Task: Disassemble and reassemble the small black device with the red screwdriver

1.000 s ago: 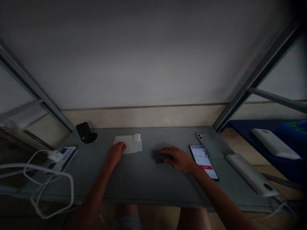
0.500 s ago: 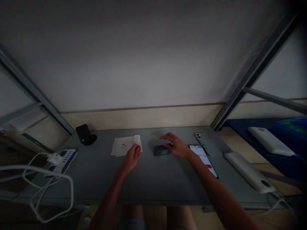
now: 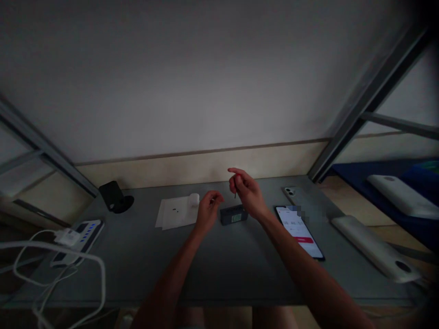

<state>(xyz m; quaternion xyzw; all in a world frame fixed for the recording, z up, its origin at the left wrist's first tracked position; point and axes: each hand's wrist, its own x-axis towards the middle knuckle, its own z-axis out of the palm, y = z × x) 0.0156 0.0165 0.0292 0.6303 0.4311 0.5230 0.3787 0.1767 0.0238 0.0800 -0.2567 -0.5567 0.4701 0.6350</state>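
Above the desk, my right hand is closed, with the index finger stretched out to the left. A thin dark rod points down from its grip; its exact kind is too small to tell. My left hand is held to the left of it, fingers loosely bent and apart, with nothing visible in them. Between and below the hands lies a dark grey case with a row of small slots along its top and a pale label on its front. White paper sheets with a few tiny dark pieces lie beside my left hand.
A small white rounded case sits at the papers' corner. To the right are a lit phone, another phone and a long white device. A black stand and a power strip with looping white cables occupy the left.
My right hand has lifted off the grey case and now grips the thin rod. My left hand has moved right, from the papers toward the case, and its fist has loosened.
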